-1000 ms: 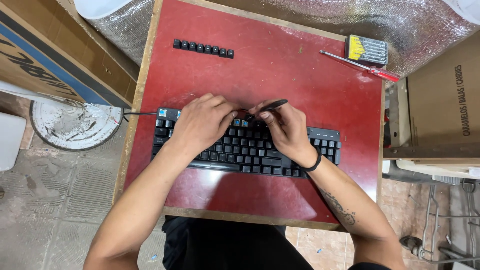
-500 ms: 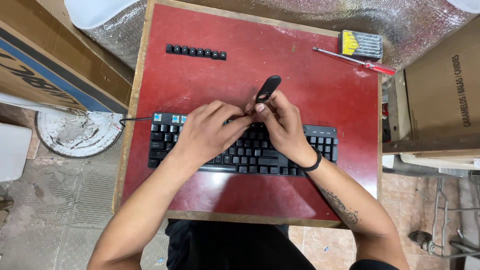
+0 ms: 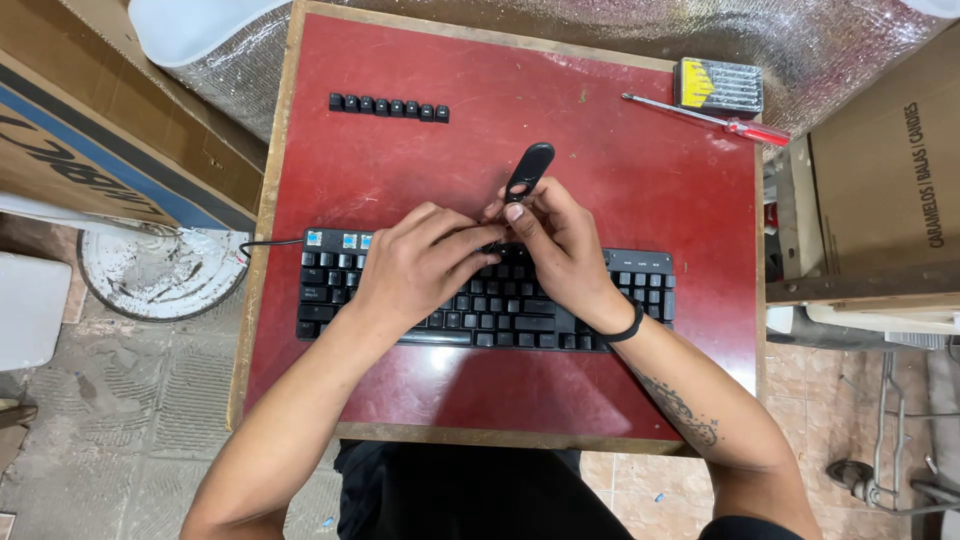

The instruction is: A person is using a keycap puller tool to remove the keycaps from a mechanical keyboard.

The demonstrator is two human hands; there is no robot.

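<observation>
Both hands (image 3: pixel 500 250) (fingers closed) pinch black tool (image 3: pixel 528 170).

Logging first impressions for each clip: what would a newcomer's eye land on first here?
Two hands meet mid-table over a black keyboard: the right hand grips a black puller tool, the left hand rests on the keys. Behind, a row of removed keycaps lies on the red table, with a red screwdriver at the far right.

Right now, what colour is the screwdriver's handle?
Red, on the screwdriver in the head view.
</observation>
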